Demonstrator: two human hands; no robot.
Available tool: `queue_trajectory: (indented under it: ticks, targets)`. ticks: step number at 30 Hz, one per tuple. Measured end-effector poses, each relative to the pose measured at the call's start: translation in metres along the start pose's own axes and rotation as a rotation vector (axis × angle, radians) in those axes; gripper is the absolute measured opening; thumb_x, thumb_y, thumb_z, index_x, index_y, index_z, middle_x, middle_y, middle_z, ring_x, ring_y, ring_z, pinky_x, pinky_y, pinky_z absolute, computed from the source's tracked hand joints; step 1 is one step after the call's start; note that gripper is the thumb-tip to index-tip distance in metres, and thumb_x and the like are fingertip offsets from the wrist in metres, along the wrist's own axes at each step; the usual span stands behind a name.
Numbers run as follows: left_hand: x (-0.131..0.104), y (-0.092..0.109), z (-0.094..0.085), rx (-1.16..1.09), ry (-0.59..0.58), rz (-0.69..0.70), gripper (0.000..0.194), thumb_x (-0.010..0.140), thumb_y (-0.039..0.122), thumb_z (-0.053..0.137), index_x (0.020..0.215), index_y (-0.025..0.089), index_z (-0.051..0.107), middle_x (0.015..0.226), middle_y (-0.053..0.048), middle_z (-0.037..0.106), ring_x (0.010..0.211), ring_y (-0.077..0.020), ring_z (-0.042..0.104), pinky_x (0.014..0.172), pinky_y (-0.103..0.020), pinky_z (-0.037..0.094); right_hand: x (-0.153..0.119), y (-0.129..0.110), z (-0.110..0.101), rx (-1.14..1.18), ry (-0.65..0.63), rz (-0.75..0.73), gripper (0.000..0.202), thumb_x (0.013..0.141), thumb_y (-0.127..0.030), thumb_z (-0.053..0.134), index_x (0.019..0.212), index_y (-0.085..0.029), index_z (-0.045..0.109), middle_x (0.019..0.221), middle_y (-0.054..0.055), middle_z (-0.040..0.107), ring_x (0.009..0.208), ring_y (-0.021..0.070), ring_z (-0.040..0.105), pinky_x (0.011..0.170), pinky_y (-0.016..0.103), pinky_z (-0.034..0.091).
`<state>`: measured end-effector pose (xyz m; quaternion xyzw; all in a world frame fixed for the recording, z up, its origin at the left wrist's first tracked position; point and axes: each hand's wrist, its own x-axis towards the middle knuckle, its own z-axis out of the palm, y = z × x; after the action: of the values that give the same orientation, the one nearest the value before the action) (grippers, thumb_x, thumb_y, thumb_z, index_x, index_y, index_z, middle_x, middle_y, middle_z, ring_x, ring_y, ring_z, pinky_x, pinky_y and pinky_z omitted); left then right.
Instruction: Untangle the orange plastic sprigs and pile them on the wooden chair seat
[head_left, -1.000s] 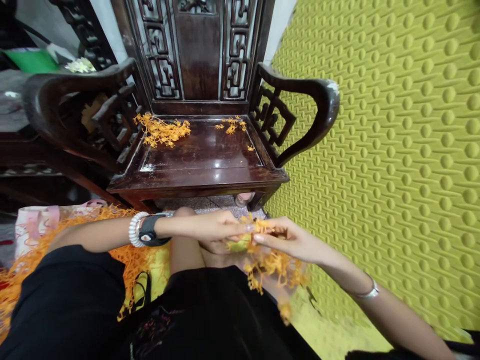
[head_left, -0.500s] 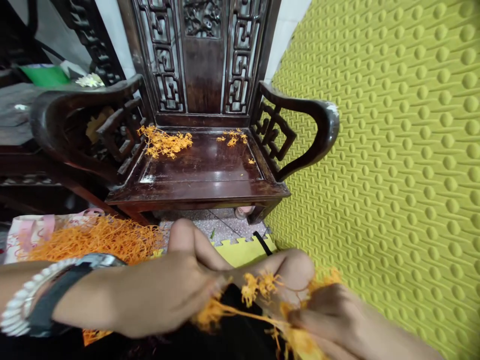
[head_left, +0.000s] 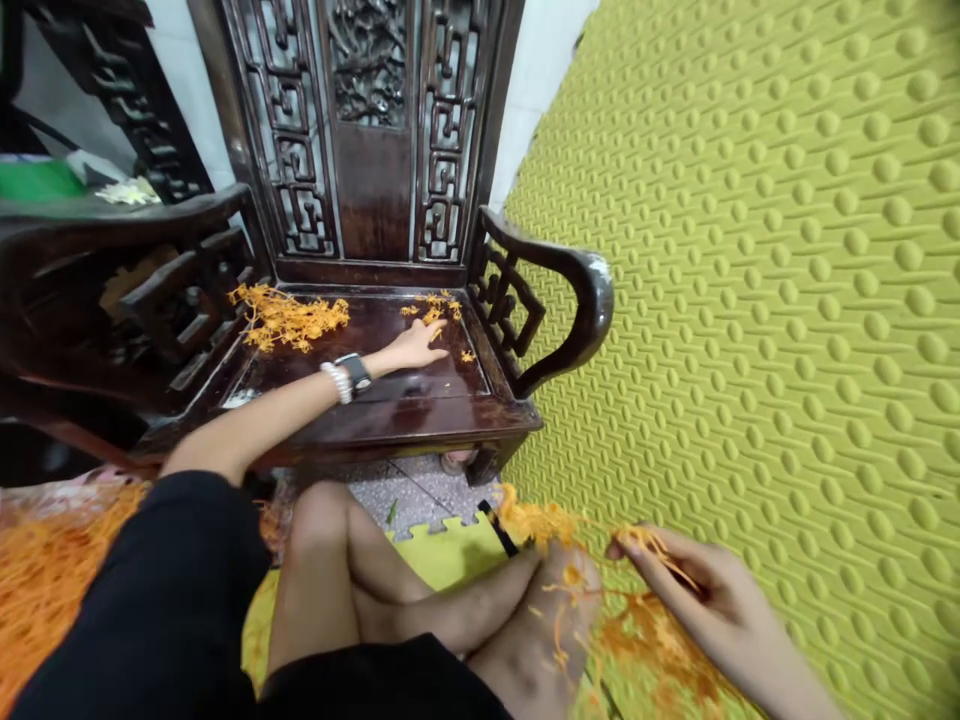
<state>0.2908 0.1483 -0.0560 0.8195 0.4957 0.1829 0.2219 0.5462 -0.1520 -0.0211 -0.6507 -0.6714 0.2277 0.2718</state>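
Note:
My left hand [head_left: 417, 346], with a watch [head_left: 354, 372] and white beads at the wrist, reaches out over the seat of the dark wooden chair [head_left: 390, 425]. Its fingers are apart, at the edge of a small group of orange plastic sprigs [head_left: 433, 304]; a bit of orange shows by the fingertips. Low on the right, my right hand [head_left: 697, 580] pinches a bunch of thin orange plastic strands [head_left: 551, 525]. These strands have frilly, flower-like ends and hang over my knee, partly blurred. A larger pile of orange sprigs [head_left: 292, 318] lies on the seat's left side.
A big heap of orange strands [head_left: 60, 580] lies at the lower left, beside my sleeve. The chair's curved right arm [head_left: 596, 290] stands close to a yellow bumpy foam mat [head_left: 750, 250]. A green container [head_left: 41, 178] is at the upper left.
My left hand has left the strands near my lap and moved forward onto the chair seat. My right hand has shifted slightly right, still holding the orange strands. The view has turned too.

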Motion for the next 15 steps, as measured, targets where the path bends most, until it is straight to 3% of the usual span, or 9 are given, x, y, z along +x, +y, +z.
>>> queue_trajectory:
  ticks: [2, 3, 5, 7, 8, 10, 12, 15]
  targets:
    - [0.036, 0.017, 0.005, -0.001, 0.067, 0.007, 0.083, 0.077, 0.033, 0.071, 0.147, 0.014, 0.031, 0.143, -0.022, 0.035, 0.134, -0.0408, 0.037, 0.107, -0.050, 0.035, 0.011, -0.001, -0.003, 0.038, 0.003, 0.036, 0.050, 0.085, -0.060, 0.054, 0.063, -0.017, 0.067, 0.056, 0.003, 0.059, 0.052, 0.0146, 0.054, 0.047, 0.022, 0.044]
    - [0.045, 0.028, 0.006, -0.035, 0.104, 0.064, 0.085, 0.079, 0.034, 0.070, 0.149, 0.013, 0.027, 0.149, -0.024, 0.025, 0.140, -0.0421, 0.026, 0.110, -0.053, 0.029, 0.017, -0.001, -0.005, 0.055, 0.007, 0.048, 0.051, 0.084, -0.061, 0.053, 0.063, -0.016, 0.066, 0.055, 0.003, 0.058, 0.052, 0.0147, 0.053, 0.048, 0.022, 0.043]
    - [0.042, 0.054, 0.008, -0.143, 0.129, 0.268, 0.068, 0.091, 0.039, 0.055, 0.147, 0.010, 0.029, 0.152, -0.023, 0.024, 0.144, -0.0354, 0.020, 0.115, -0.049, 0.023, 0.032, -0.001, -0.005, 0.081, -0.012, 0.060, 0.051, 0.084, -0.061, 0.053, 0.063, -0.016, 0.066, 0.054, 0.003, 0.056, 0.051, 0.0137, 0.049, 0.046, 0.023, 0.040]
    - [0.016, 0.079, 0.013, -0.247, 0.037, 0.515, 0.052, 0.100, 0.044, 0.032, 0.139, 0.010, 0.042, 0.141, -0.017, 0.047, 0.131, -0.0231, 0.044, 0.109, -0.035, 0.036, 0.046, -0.005, 0.000, 0.089, -0.061, 0.047, 0.050, 0.085, -0.059, 0.052, 0.063, -0.016, 0.065, 0.051, 0.000, 0.051, 0.049, 0.0111, 0.042, 0.044, 0.022, 0.033]
    - [-0.004, 0.090, 0.017, -0.251, -0.043, 0.609, 0.054, 0.102, 0.047, 0.021, 0.133, 0.013, 0.048, 0.127, -0.012, 0.060, 0.115, -0.0176, 0.057, 0.098, -0.029, 0.046, 0.053, -0.008, 0.003, 0.084, -0.094, 0.030, 0.050, 0.085, -0.058, 0.052, 0.062, -0.015, 0.064, 0.050, -0.001, 0.048, 0.048, 0.0099, 0.038, 0.044, 0.022, 0.029]
    - [-0.049, 0.106, 0.026, -0.207, -0.185, 0.786, 0.059, 0.091, 0.063, 0.044, 0.131, 0.021, 0.052, 0.118, -0.005, 0.066, 0.098, -0.0179, 0.064, 0.084, -0.028, 0.052, 0.062, -0.014, 0.013, 0.064, -0.144, -0.024, 0.050, 0.088, -0.053, 0.050, 0.057, -0.014, 0.059, 0.048, -0.003, 0.040, 0.047, 0.0081, 0.031, 0.045, 0.022, 0.023]
    - [-0.091, 0.111, 0.034, 0.072, -0.105, 0.962, 0.057, 0.090, 0.064, 0.044, 0.111, 0.014, 0.061, 0.098, -0.008, 0.068, 0.086, -0.0228, 0.064, 0.071, -0.034, 0.052, 0.066, -0.021, 0.021, 0.050, -0.185, -0.086, 0.052, 0.091, -0.047, 0.047, 0.051, -0.014, 0.052, 0.048, -0.004, 0.035, 0.048, 0.0073, 0.027, 0.046, 0.023, 0.019]
    - [-0.129, 0.105, 0.036, 0.344, 0.037, 1.017, 0.046, 0.095, 0.054, 0.040, 0.087, 0.013, 0.060, 0.077, -0.007, 0.063, 0.071, -0.0227, 0.061, 0.059, -0.035, 0.047, 0.063, -0.031, 0.029, 0.065, -0.225, -0.136, 0.051, 0.094, -0.043, 0.046, 0.052, -0.015, 0.049, 0.050, -0.005, 0.032, 0.048, 0.0069, 0.027, 0.046, 0.023, 0.018]
